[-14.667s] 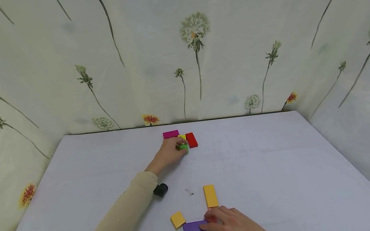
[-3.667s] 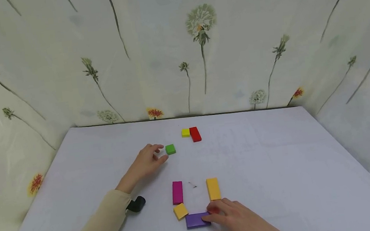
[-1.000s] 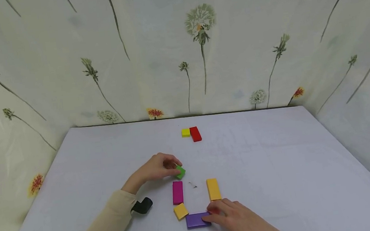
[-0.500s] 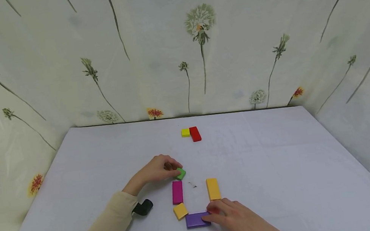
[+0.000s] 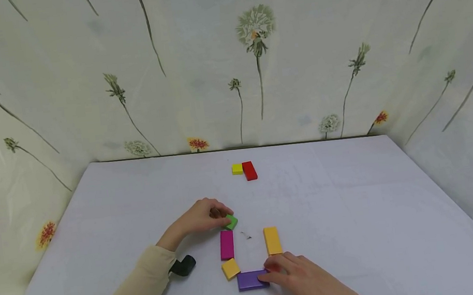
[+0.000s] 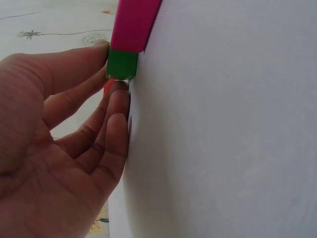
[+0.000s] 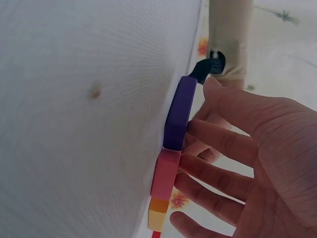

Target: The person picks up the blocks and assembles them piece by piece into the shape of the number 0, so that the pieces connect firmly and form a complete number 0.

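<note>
My left hand [image 5: 202, 217] pinches a small green block [image 5: 233, 222] between thumb and fingers. It sits at the far end of a magenta block [image 5: 226, 245]; whether the two touch is unclear. In the left wrist view the green block [image 6: 122, 64] shows just beyond the thumb tip. My right hand [image 5: 302, 283] lies with relaxed, spread fingers, the index fingertip on the purple block [image 5: 251, 280]. Other fingertips rest against a pinkish-red block [image 7: 165, 174], mostly hidden by the hand in the head view. A square yellow-orange block [image 5: 231, 269] lies between magenta and purple.
A long yellow-orange block [image 5: 272, 240] lies beyond the right hand. Farther back, a yellow block [image 5: 237, 169] stands beside a red block [image 5: 250, 171]. The white table [image 5: 334, 195] meets a flower-printed curtain [image 5: 210, 72] at its back edge.
The magenta block came forward from the far group to the left of the arrangement. The green block followed, now gripped at the magenta block's far end. My right hand has stayed in place.
</note>
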The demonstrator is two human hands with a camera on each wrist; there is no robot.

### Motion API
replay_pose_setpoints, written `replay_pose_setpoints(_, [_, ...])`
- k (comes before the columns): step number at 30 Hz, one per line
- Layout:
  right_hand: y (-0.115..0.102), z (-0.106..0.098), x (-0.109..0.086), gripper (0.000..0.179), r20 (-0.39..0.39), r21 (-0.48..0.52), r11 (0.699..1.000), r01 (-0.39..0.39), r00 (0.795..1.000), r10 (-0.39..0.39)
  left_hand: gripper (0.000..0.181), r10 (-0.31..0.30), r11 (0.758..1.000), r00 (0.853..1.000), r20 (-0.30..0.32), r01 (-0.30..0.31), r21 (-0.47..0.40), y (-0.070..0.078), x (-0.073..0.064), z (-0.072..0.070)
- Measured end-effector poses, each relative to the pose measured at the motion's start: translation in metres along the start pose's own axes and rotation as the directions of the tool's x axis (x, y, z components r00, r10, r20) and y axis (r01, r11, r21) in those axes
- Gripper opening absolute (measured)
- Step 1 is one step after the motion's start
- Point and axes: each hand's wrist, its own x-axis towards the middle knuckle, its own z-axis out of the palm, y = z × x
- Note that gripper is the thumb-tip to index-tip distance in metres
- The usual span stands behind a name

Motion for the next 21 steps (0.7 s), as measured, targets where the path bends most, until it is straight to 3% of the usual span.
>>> replay_pose_setpoints(7, [0.0,0.001,0.0,0.052,0.002,0.011,1.0,-0.004,1.0,0.004,0.023,-0.005,1.0,1.0,0.005,0.005,-0.005,0.0,-0.003,0.002])
replay_pose_setpoints(12, [0.0,0.002,0.0,0.052,0.002,0.018,1.0,0.0,1.0,0.0,0.029,0.026,1.0,1.0,-0.011,-0.026,0.0,0.002,-0.008,0.001])
replay_pose_setpoints(18, [0.002,0.003,0.0,0.054,0.001,0.015,1.0,0.018,1.0,-0.018,0.033,0.107,0.99,0.988,-0.11,-0.096,0.101,0.009,-0.034,-0.005])
replay_pose_setpoints(21, [0.004,0.002,-0.001,0.053,-0.033,-0.011,0.999,0.032,0.999,-0.032,0.032,0.169,0.976,0.981,-0.098,-0.153,0.153,0.019,-0.051,-0.003])
